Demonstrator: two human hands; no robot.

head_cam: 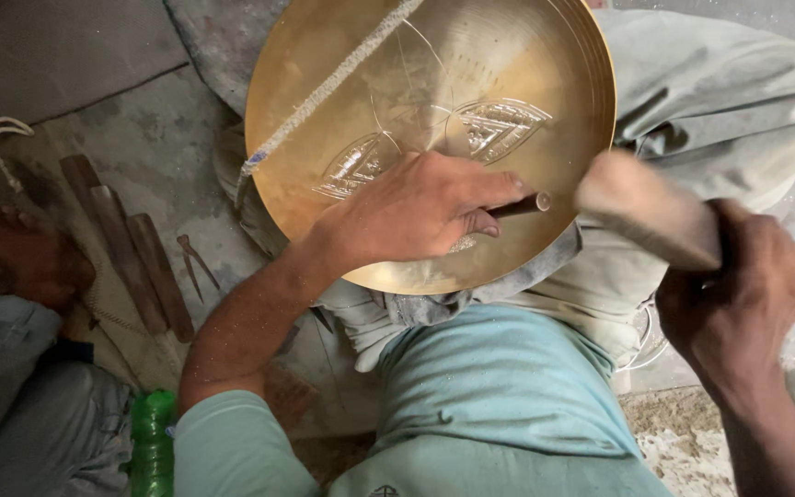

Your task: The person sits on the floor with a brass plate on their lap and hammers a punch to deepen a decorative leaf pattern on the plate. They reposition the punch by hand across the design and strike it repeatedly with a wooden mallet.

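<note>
A large round brass plate (342,64) rests tilted on my lap, with leaf-shaped patterns chased into its middle. My left hand (416,207) lies on the plate and grips a dark metal punch (522,205), whose blunt end sticks out to the right. My right hand (733,294) holds a wooden mallet (641,207), blurred by motion, its head just right of the punch's end. A white cord (324,87) crosses the plate's upper left.
Several long dark tools (126,248) and small metal tongs (193,262) lie on the concrete floor at left. A green plastic bottle (152,442) stands at the lower left beside another person's foot (11,253) and grey trouser leg. Rope lies at far left.
</note>
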